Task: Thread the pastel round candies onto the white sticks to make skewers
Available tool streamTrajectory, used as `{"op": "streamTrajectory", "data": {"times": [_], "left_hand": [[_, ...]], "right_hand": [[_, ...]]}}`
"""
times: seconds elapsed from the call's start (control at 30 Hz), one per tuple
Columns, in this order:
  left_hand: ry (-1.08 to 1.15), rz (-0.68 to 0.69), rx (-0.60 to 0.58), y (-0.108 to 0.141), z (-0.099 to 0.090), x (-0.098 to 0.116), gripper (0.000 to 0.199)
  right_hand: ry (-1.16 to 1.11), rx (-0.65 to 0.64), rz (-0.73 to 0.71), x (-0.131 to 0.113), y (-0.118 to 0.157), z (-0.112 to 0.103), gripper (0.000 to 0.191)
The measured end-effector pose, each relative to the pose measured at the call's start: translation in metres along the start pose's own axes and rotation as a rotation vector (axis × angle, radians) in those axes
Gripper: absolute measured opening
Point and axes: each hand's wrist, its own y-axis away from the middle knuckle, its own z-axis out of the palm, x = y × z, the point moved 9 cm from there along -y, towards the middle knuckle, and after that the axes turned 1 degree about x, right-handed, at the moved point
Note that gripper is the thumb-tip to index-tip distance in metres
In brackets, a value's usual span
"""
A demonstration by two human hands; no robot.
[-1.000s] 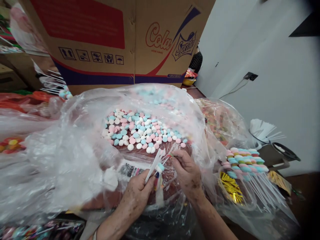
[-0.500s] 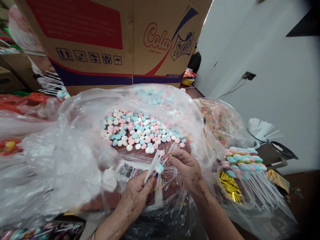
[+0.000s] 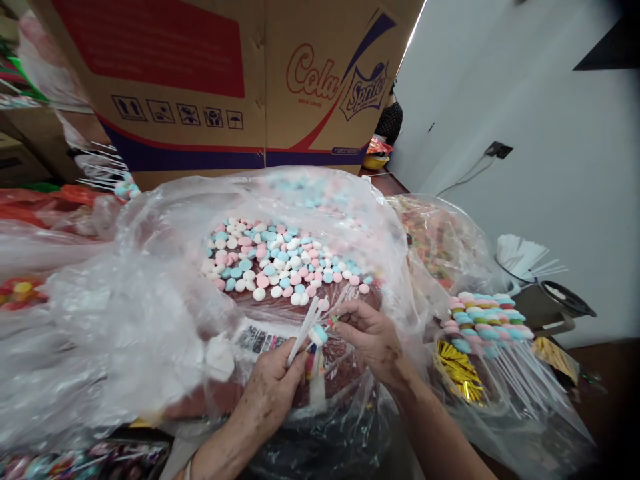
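Several thin white sticks (image 3: 302,331) are pinched in my left hand (image 3: 278,375), pointing up and to the right. A blue and white candy (image 3: 318,335) sits on one stick, just beyond the thumb. My right hand (image 3: 369,335) is closed on a small red and green candy (image 3: 333,323), close to the stick tips. Beyond both hands, many pink, white and blue round candies (image 3: 280,263) lie spread inside an open clear plastic bag (image 3: 165,200).
Behind the bag stands a big cardboard box (image 3: 190,143). On the right are finished candy sticks (image 3: 493,320), gold ties (image 3: 457,373) in a tray, a pitcher (image 3: 560,303) and a bag of gummy candies (image 3: 440,240). Wrapped candies (image 3: 90,460) lie at the lower left.
My right hand has shifted slightly left and down with the small candy, and its fingertips are nearer the blue and white candy. My left hand has hardly moved.
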Motion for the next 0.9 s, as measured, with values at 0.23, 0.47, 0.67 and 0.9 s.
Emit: {"op": "streamTrajectory", "data": {"times": [0.23, 0.47, 0.67, 0.9], "left_hand": [[0.039, 0.003, -0.001, 0.002, -0.001, -0.003, 0.029], [0.246, -0.125, 0.104, 0.001, -0.003, -0.027, 0.029], [0.519, -0.242, 0.294, 0.005, -0.012, -0.042, 0.038], [0.551, -0.208, 0.304, 0.007, -0.015, -0.038, 0.036]], "right_hand": [[0.435, -0.132, -0.259, -0.025, 0.008, 0.025, 0.013], [0.481, -0.049, -0.219, -0.031, 0.002, 0.014, 0.031], [0.981, -0.083, -0.313, -0.033, -0.031, 0.018, 0.018], [1.303, -0.169, -0.455, -0.011, -0.046, 0.043, 0.017]]}}
